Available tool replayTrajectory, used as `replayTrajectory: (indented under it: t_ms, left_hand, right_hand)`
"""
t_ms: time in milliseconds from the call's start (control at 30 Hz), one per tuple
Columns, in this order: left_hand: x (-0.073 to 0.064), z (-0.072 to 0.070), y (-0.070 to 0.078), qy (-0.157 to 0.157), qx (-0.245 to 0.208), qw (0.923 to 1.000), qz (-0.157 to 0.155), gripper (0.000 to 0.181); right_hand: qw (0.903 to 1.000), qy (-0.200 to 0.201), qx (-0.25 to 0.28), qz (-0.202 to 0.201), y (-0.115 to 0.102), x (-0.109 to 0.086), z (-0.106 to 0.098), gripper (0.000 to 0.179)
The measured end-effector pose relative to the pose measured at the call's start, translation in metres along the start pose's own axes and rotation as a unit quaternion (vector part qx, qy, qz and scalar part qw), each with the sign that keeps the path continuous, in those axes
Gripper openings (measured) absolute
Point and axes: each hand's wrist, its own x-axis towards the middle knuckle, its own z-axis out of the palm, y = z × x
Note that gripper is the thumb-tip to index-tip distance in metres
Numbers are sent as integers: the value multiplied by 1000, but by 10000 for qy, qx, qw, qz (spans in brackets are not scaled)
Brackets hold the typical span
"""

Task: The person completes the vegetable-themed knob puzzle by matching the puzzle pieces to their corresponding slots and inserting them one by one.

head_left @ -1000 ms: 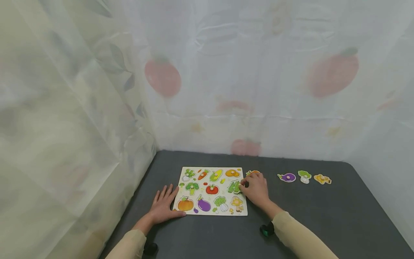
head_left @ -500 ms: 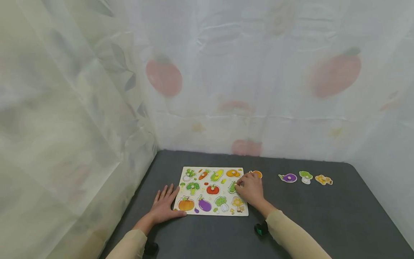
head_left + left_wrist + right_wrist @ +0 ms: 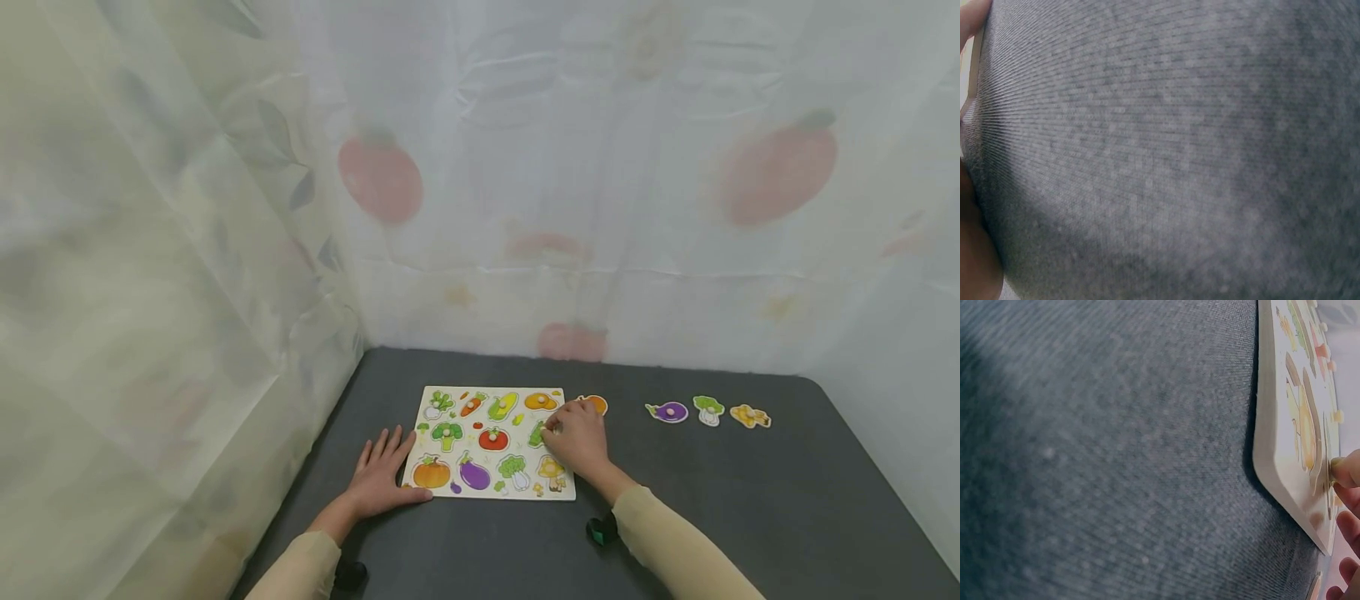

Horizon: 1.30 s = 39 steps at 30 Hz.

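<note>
A white knobbed puzzle board (image 3: 487,492) with coloured vegetables lies on the dark table. My left hand (image 3: 378,482) rests with spread fingers on its left edge and lower left corner. At the board's right side, my right hand (image 3: 579,437) pinches a green vegetable puzzle piece (image 3: 536,435) over the middle-row spot; the fingers hide much of it. Whether the piece sits fully in its recess I cannot tell. In the right wrist view, the thumb (image 3: 1349,469) and fingers are at the board's surface (image 3: 1266,425). The left wrist view shows mostly dark cloth.
Beyond my right hand lies an orange pumpkin piece (image 3: 597,403), partly covered. Farther right are an eggplant piece (image 3: 669,412), a green leafy cabbage piece (image 3: 708,410) and a yellow mushroom piece (image 3: 750,416). A printed curtain (image 3: 480,317) encloses the back and sides.
My right hand has moved slightly left over the board with the green piece, uncovering more of the pumpkin piece. The left hand has stayed in place.
</note>
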Motion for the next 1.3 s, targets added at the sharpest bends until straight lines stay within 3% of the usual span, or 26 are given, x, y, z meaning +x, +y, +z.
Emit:
replayTrajectory:
  t_ms: [300, 633, 733, 867, 1100, 1300]
  left_hand:
    - [-2, -2, 5, 114, -47, 9999, 60, 116]
    - [1, 5, -3, 189, -13, 9997, 150, 116]
    - [2, 4, -3, 104, 57, 9999, 40, 117]
    - [3, 1, -3, -84, 182, 9998, -90, 118]
    - [5, 9, -14, 123, 64, 9999, 28, 120]
    - [5, 9, -14, 103, 37, 9999, 55, 120]
  right_hand:
    - [10000, -39, -48, 16, 0, -2, -1, 13]
    - [9999, -53, -95, 99, 1, -1, 1, 12]
    - [9999, -63, -106, 92, 1, -1, 1, 12]
    - [10000, -24, -96, 9, 2, -1, 1, 13]
    - [9998, 73, -122, -103, 3, -1, 3, 13]
    - [9991, -170, 50, -390, 8, -4, -4, 12]
